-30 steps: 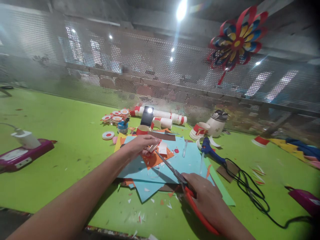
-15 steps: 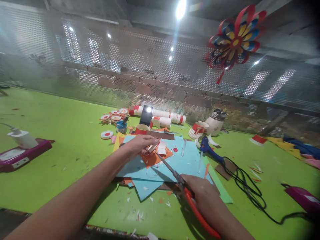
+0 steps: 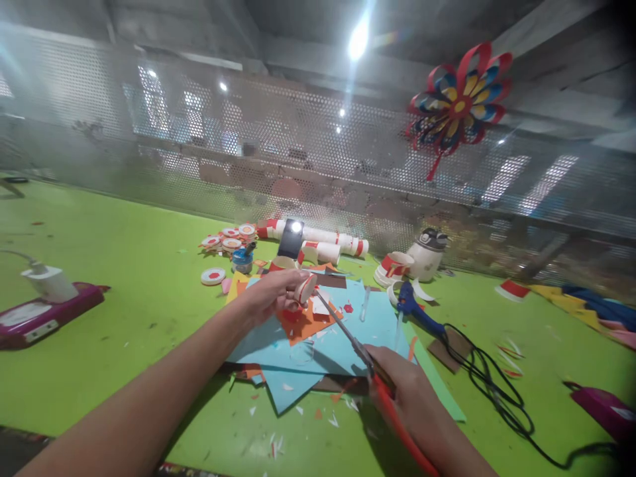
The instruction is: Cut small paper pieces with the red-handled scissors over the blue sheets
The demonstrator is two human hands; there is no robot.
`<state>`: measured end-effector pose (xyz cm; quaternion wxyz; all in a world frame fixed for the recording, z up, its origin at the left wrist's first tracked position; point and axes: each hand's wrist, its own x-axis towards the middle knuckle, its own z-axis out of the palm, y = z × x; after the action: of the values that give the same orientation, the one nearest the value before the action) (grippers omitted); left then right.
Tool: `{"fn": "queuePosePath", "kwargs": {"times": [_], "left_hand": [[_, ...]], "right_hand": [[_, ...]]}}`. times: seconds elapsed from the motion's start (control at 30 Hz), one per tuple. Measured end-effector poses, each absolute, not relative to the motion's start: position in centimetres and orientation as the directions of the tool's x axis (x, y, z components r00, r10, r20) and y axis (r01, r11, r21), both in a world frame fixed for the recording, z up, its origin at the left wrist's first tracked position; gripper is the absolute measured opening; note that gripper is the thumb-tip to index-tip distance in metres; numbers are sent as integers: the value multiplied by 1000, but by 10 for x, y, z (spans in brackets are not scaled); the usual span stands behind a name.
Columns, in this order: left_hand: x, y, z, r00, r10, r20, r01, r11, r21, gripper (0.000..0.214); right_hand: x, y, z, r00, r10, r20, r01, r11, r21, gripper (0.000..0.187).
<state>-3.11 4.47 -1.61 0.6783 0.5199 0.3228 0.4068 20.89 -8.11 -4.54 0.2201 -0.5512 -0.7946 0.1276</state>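
My left hand is closed around a small white and red paper cup piece, held just above a pile of blue and orange paper sheets. My right hand grips red-handled scissors, whose blades point up and left with the tips next to the cup piece. Both forearms reach in from the bottom of the view over the green table.
A blue glue gun with a black cable lies right of the papers. Paper cups, a white pot and a lit phone sit behind. Magenta boxes lie at both sides. A paper pinwheel hangs on the mesh wall.
My left hand has lifted and turned the cup piece slightly. The scissor tips have followed it upward. The view has tilted a little.
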Motion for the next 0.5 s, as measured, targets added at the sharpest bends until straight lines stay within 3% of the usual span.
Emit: {"fn": "queuePosePath", "kwargs": {"times": [0.2,0.5], "left_hand": [[-31,44,-19,524,851,28,-235,113,965,27],[-32,48,-26,552,833,-42,-82,105,991,32]], "right_hand": [[209,-83,-33,-369,914,170,758,402,-513,31],[209,-86,-29,-361,927,96,758,352,-549,24]]}}
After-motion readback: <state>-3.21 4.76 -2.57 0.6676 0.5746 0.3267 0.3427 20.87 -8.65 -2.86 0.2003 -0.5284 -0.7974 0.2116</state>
